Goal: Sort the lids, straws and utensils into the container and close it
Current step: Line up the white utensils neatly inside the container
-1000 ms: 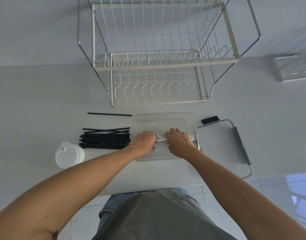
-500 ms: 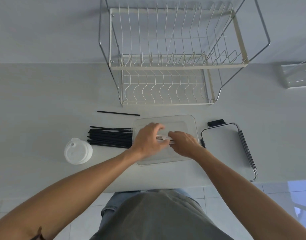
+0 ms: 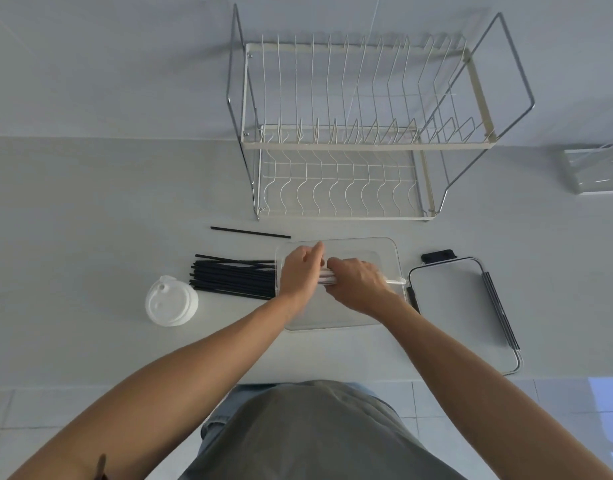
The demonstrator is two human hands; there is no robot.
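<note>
A clear rectangular container [image 3: 388, 251] stands open on the white counter in front of me. Both hands are inside it. My right hand [image 3: 358, 282] grips a bundle of white plastic utensils [image 3: 327, 276], whose far ends [image 3: 396, 281] stick out toward the container's right wall. My left hand [image 3: 299, 271] rests against the bundle's left end, its index finger pointing away from me. A pile of black straws [image 3: 232, 277] lies left of the container, with one loose straw [image 3: 249, 232] behind it. A stack of white cup lids [image 3: 171, 301] stands further left. The container's lid [image 3: 460, 306] lies to the right.
A two-tier wire dish rack [image 3: 350, 140] stands behind the container against the wall. A clear box [image 3: 596, 171] sits at the far right edge. The counter's front edge runs just below my forearms, with tiled floor beyond.
My left hand has shifted up along the utensil bundle and its index finger now points away from me. My right hand has kept its grip on the bundle inside the container.
</note>
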